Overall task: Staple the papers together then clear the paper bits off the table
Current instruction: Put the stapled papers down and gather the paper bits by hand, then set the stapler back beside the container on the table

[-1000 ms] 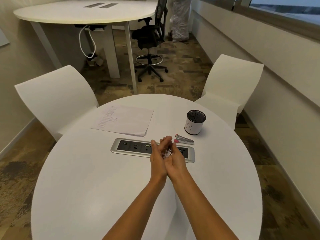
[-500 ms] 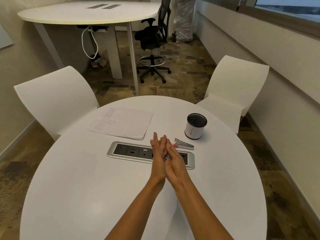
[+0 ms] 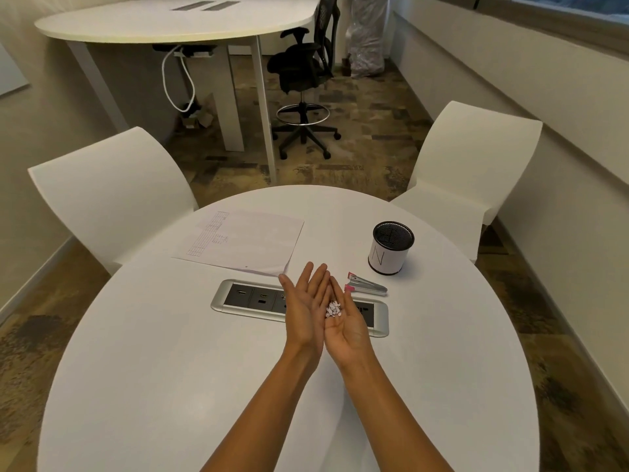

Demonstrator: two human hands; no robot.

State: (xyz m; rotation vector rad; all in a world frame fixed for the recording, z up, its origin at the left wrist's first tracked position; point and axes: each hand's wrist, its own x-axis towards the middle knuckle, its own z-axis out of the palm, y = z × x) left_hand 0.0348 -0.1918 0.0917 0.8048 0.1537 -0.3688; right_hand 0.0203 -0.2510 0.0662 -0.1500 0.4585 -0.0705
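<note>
Currently both hands sit side by side over the middle of the round table, palms up, edges touching. Right hand is cupped, fingers loosely curved, cradling a small pile of white paper bits in the palm. Left hand is flat and spread, holding nothing, pressed against the right one like a wall.

Under the hands: a silver power strip set flush into the tabletop, partly covered by them. Just right of the fingertips, a small pink-and-metal stapler lies on the table, not touched. Beyond it, a white cup with a black mesh rim stands upright, marked with an N; contents can't be made out. Papers lie flat to the far left of the hands, near the table edge, a staple not discernible. No loose bits visible on the tabletop. Two white chairs stand at the far side.
</note>
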